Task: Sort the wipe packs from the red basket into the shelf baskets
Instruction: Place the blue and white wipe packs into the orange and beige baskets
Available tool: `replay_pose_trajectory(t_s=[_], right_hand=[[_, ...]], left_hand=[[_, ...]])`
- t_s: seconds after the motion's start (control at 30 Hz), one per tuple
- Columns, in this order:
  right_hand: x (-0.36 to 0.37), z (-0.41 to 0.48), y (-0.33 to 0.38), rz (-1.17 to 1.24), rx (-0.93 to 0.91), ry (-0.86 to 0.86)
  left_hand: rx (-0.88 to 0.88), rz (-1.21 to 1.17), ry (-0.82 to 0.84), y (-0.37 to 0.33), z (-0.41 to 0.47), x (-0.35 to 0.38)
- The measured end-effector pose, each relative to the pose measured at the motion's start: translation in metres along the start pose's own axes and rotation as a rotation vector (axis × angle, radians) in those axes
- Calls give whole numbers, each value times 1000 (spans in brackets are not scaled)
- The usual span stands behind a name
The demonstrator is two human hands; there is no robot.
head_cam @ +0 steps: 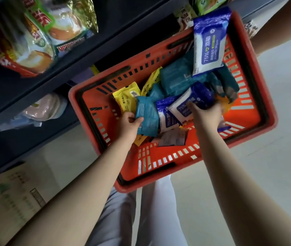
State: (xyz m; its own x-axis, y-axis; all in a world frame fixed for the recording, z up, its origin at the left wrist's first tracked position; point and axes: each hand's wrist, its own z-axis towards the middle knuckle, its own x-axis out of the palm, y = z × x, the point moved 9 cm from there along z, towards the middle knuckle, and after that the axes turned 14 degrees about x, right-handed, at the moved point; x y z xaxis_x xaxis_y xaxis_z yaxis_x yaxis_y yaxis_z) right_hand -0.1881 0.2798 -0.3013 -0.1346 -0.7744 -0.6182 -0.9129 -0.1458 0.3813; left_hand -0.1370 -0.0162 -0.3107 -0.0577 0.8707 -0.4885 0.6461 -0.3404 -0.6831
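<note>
A red plastic basket [258,110] with slotted walls sits just beside a dark blue shelf unit [105,41], and pale floor [247,183] shows around it. The wipe packs are all inside this basket, in a loose pile towards its far side.

They are soft, flat foil packs in three colours. The teal wipe packs [178,79] are plain with small print. The yellow wipe pack [126,98] has a barcode near one end. The blue and white wipe packs carry a large "75%" and the words "Alcohol Wipes".

The left hand [129,124] grips one teal pack [147,118] at its edge, with the thumb on top and the fingers curled under it. The right hand [206,115] is closed over one blue and white pack [190,102] in the middle of the pile. A second blue and white pack [166,116] lies between the two hands, touching both held packs. A third blue and white pack [209,43] stands almost upright at the far wall, with its top above the rim.

Shiny snack bags [35,36] lie on the shelf above, and a brown cardboard box [11,197] stands at the lower left.
</note>
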Motion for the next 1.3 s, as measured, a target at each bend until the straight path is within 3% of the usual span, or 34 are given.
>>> replay_pose_trajectory(t_s=[0.2, 0.37, 0.63, 0.8, 1.07, 1.3], right_hand=[[-39, -59, 12, 382, 7, 149], [-96, -138, 41, 581, 61, 344], [-158, -342, 124, 589, 19, 693], [-143, -447, 170, 552, -69, 877], [-78, -597, 204, 536, -221, 978], [-26, -687, 239, 487, -428, 1058]], left_hand=[[138, -14, -107, -32, -28, -34], [125, -157, -152, -81, -84, -97], [82, -700, -284, -163, -219, -256], [191, -911, -379, -191, -267, -361], [343, -871, -407, -179, -292, -538], [416, -998, -482, -171, -280, -637]])
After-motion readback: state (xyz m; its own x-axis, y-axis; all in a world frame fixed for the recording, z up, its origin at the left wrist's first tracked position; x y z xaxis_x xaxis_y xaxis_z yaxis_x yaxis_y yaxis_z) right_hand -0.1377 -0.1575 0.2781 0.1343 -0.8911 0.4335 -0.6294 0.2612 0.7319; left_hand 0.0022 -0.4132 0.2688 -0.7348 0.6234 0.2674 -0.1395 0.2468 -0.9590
